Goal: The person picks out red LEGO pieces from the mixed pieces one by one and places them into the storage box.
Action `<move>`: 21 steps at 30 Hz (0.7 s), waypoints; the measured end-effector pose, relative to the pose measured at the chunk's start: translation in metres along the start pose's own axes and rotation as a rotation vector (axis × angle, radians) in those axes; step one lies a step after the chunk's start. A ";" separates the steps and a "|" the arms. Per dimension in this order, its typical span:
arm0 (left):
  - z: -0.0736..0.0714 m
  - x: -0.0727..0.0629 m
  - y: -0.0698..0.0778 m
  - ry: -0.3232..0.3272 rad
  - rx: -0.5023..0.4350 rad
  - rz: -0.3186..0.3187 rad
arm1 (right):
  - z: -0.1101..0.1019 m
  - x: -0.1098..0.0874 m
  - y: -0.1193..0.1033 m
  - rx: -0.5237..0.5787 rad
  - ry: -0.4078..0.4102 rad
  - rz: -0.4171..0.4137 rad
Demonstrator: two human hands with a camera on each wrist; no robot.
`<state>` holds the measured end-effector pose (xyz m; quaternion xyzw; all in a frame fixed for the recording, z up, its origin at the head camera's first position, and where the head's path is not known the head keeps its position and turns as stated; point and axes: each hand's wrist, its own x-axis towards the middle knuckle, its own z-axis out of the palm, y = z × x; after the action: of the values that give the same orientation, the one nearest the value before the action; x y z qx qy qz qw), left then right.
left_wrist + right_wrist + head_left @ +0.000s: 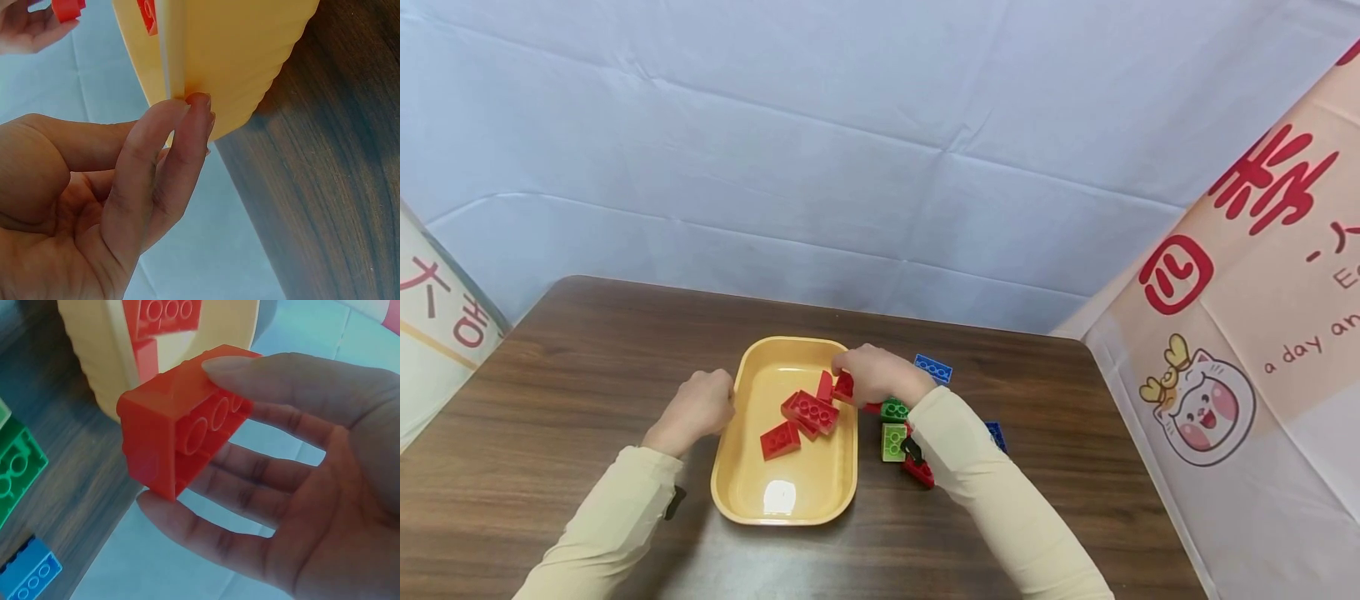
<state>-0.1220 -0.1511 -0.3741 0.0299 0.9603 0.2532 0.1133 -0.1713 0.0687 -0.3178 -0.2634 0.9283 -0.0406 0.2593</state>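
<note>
My right hand [877, 375] grips a red toy brick [164, 412] between thumb and fingers, at the right rim of a yellow tray [724, 492]. In the right wrist view the brick's hollow underside faces the palm. The thumb and fingers of my left hand [137, 169] pinch the tray's left rim. Several red bricks [781, 440] lie in the middle of the tray, some resting on others.
Right of the tray, partly under my right forearm, lie a light green brick [892, 442], a green brick [894, 409], a red brick [919, 472] and blue bricks [933, 367]. A white cloth [820, 167] hangs behind the wooden table [625, 333].
</note>
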 end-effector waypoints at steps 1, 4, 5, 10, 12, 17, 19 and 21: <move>0.000 0.000 0.000 -0.001 -0.003 -0.001 | 0.000 0.000 -0.002 0.003 -0.002 -0.001; 0.000 0.000 0.000 0.004 -0.002 0.001 | 0.001 0.003 -0.010 0.024 0.000 -0.005; 0.000 0.000 0.000 0.004 -0.002 0.002 | 0.002 0.004 -0.013 0.027 -0.001 -0.011; 0.000 0.000 0.000 0.009 0.004 0.005 | 0.007 0.008 -0.028 -0.001 -0.013 -0.049; 0.000 0.000 0.000 0.010 0.007 0.008 | 0.009 0.010 -0.034 -0.022 -0.025 -0.059; 0.000 0.000 0.000 0.011 0.009 0.010 | 0.016 0.011 -0.045 -0.056 -0.035 -0.078; 0.000 -0.001 0.000 0.005 0.009 0.007 | 0.019 0.012 -0.050 -0.065 -0.032 -0.083; -0.001 -0.001 0.001 -0.001 0.012 0.003 | 0.023 0.013 -0.053 -0.086 -0.030 -0.093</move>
<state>-0.1217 -0.1510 -0.3731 0.0322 0.9617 0.2475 0.1131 -0.1442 0.0176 -0.3325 -0.3179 0.9120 -0.0089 0.2593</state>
